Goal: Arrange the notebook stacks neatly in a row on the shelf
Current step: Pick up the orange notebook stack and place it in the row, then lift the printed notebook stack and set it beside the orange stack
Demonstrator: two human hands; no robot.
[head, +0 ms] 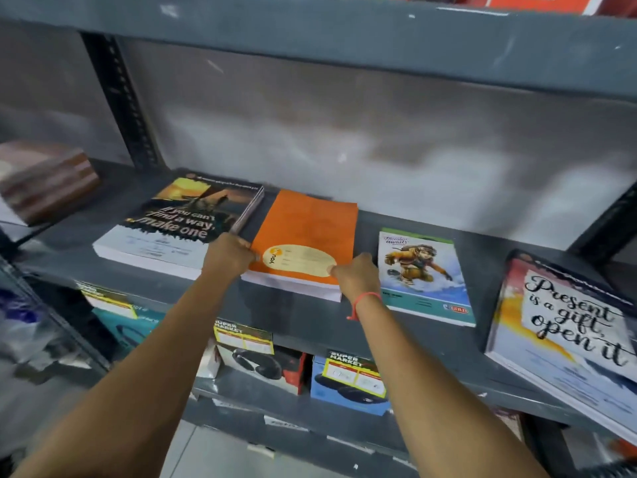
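Observation:
On the grey shelf (303,315) lie several notebook stacks. The orange stack (310,225) sits in the middle, tilted slightly. My left hand (227,253) grips its front left corner and my right hand (355,276) grips its front right corner. To its left lies a stack with a dark "make one" cover (182,222), almost touching it. On the right lies a thin stack with a snowboarder cover (422,274), apart from the orange one. Further right, a "Present is a gift" stack (565,332) lies askew and overhangs the shelf's front edge.
A brown stack (44,181) sits on the neighbouring shelf at far left. A perforated upright post (120,98) stands behind the left stack. Boxed goods with yellow labels (348,377) fill the shelf below. Another shelf board (344,32) runs overhead.

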